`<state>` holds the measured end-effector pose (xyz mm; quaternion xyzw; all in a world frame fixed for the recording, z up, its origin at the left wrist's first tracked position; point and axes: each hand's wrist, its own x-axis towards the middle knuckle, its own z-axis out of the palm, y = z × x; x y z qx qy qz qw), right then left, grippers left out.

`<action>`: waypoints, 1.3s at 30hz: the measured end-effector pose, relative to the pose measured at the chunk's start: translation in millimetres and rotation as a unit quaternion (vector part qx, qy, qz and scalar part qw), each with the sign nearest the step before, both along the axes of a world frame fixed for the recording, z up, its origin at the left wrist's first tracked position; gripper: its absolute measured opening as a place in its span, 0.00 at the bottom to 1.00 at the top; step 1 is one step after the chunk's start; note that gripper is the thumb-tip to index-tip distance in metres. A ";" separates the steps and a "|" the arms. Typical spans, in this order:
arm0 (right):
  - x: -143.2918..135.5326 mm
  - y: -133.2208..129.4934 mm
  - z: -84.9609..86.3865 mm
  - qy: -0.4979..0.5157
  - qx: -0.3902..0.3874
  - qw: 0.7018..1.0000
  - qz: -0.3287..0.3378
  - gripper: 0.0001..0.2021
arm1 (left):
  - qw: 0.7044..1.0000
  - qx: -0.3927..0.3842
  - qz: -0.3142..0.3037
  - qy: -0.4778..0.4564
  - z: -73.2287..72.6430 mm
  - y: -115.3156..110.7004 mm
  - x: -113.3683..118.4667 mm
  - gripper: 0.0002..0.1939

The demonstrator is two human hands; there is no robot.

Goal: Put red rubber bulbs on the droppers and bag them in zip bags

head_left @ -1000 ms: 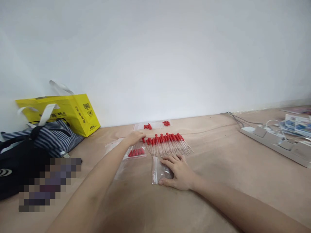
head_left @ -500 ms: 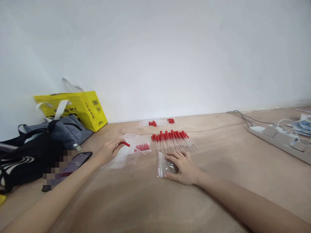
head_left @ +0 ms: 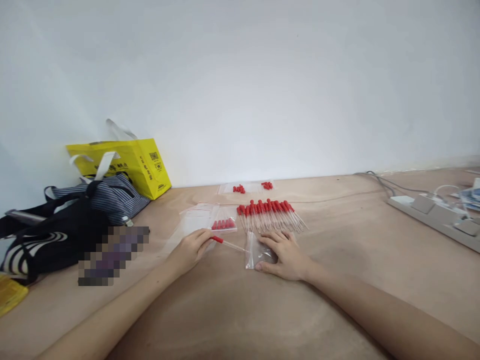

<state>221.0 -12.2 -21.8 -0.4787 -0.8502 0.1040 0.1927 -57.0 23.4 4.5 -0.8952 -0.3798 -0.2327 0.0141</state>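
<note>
Pinched in my left hand [head_left: 194, 247] is a clear dropper [head_left: 233, 245] by its red bulb, its thin tip pointing right and reaching the open edge of a small clear zip bag [head_left: 257, 254]. My right hand [head_left: 285, 254] lies over the right part of that bag, fingers spread, pressing on it at the table. Behind it lies a row of red-topped droppers [head_left: 268, 215]. To the left, a clear bag with several red bulbs [head_left: 224, 224] rests beside flat empty bags [head_left: 195, 220]. Whether the tip is inside the bag is too small to tell.
Bagged droppers [head_left: 245, 188] lie near the wall. On the left are a yellow bag [head_left: 142, 167], a striped bag [head_left: 118, 197], a black bag [head_left: 67, 235] and a blurred-out phone [head_left: 114, 257]. A white power strip [head_left: 438, 215] with cables sits at the right.
My left hand has moved right and toward me, bringing the dropper's tip to the small bag. My right hand stays on the bag. The view has shifted slightly.
</note>
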 end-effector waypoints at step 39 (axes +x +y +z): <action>-7.8 -11.3 3.4 0.039 -0.001 0.999 0.037 0.30 | 0.933 -0.299 -0.022 -0.201 -23.9 -18.6 79.9 0.05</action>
